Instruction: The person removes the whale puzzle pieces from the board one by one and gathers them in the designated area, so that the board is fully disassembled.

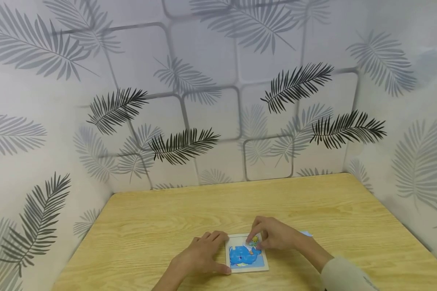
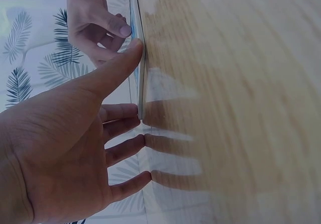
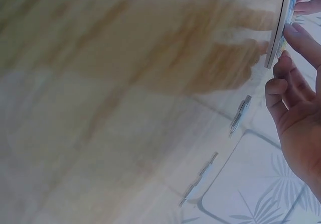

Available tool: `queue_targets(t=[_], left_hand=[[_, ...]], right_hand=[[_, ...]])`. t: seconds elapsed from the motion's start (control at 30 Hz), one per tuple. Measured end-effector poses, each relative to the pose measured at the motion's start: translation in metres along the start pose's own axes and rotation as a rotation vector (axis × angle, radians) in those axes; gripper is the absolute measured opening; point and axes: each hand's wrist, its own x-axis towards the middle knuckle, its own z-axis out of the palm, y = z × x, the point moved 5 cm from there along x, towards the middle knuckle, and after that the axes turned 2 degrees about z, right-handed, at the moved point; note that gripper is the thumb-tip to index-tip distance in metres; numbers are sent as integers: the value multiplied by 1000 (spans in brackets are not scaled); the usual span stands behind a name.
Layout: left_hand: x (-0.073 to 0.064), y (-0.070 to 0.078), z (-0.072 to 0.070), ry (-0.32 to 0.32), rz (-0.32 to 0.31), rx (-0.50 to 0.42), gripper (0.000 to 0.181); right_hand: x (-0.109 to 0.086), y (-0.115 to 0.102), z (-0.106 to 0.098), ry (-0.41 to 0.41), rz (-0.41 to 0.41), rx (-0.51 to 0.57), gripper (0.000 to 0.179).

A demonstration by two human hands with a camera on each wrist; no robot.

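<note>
A small square jigsaw puzzle with a blue whale picture lies in a white frame tray [image 1: 247, 271] on the table. Along its left side rests my left hand [image 1: 204, 254], thumb at the near corner and forefinger at the far one. In the left wrist view the left hand [image 2: 65, 138] has its fingers spread and fairly straight, fingertips on the table and tray. My right hand [image 1: 276, 234] pinches a puzzle piece [image 1: 254, 241] with a yellow and green print over the tray's far right corner. Its fingertips partly hide that piece.
Behind the right forearm a light blue puzzle piece [image 1: 306, 233] shows on the wooden table [image 1: 160, 218]. The right wrist view has two loose pieces, a farther one [image 3: 241, 116] and a nearer one [image 3: 199, 179]. A leaf-patterned wall covering [image 1: 211, 117] borders the table's back and sides.
</note>
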Motion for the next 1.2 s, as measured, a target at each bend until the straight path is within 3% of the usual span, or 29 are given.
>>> queue_targets(t=[0.23, 0.4, 0.67, 0.9, 1.2], left_hand=[[0, -2, 1, -5, -15, -5, 82], [1, -1, 2, -3, -6, 5, 82], [1, -5, 4, -4, -11, 9, 81], [0, -3, 3, -7, -11, 5, 83], [-2, -1, 1, 7, 5, 4, 83]], right_hand=[[0, -5, 1, 9, -7, -48, 29], [-5, -1, -2, 41, 22, -4, 34], [-16, 7, -19, 114, 8, 38, 25], [-28, 17, -31, 127, 22, 78, 25], [-52, 34, -49, 183, 57, 30, 27]])
